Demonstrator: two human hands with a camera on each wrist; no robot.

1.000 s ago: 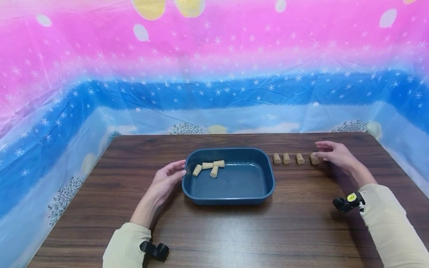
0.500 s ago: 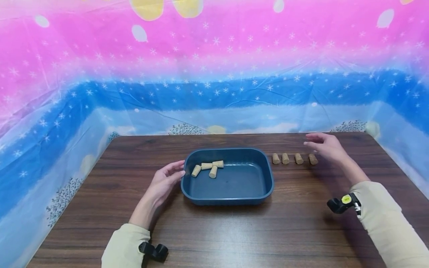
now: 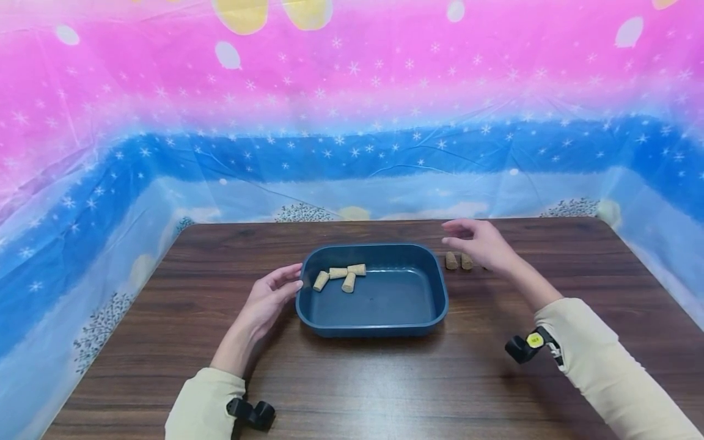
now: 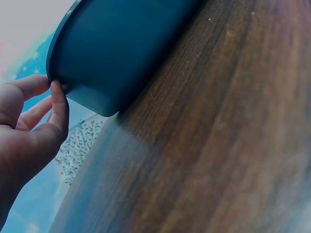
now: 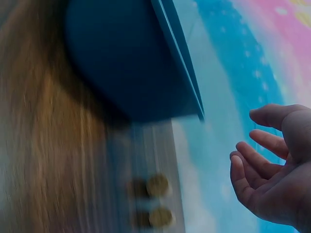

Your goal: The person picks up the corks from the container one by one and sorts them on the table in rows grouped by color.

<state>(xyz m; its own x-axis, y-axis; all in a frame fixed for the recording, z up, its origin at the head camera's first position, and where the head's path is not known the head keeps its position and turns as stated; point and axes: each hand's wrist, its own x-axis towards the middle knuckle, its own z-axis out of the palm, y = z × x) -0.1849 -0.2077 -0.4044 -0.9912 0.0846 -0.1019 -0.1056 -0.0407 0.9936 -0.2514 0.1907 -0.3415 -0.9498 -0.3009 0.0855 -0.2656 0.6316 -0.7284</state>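
Note:
A dark blue rectangular plastic basin (image 3: pixel 374 311) stands mid-table with several tapered corks (image 3: pixel 348 282) lying at its left end. My left hand (image 3: pixel 267 299) holds the basin's left rim; the left wrist view shows thumb and fingertips meeting at the edge. To the right of the basin my right hand (image 3: pixel 481 244) hovers over a row of corks (image 3: pixel 451 261) standing on the table. Its fingers are loosely bent and hold nothing, as the right wrist view shows. The hand hides the right part of that row. Two corks (image 5: pixel 158 186) appear below the basin in that view.
The dark wood-grain table (image 3: pixel 363 391) ends at its back edge close behind the basin and the corks. A pink and blue snowflake cloth (image 3: pixel 352 122) hangs behind and at both sides. Black wrist cameras (image 3: pixel 525 348) sit at both sleeves.
My right hand has left the rightmost standing cork, lifted, and moved left toward the basin with nothing in it. The left hand and the basin stay in place.

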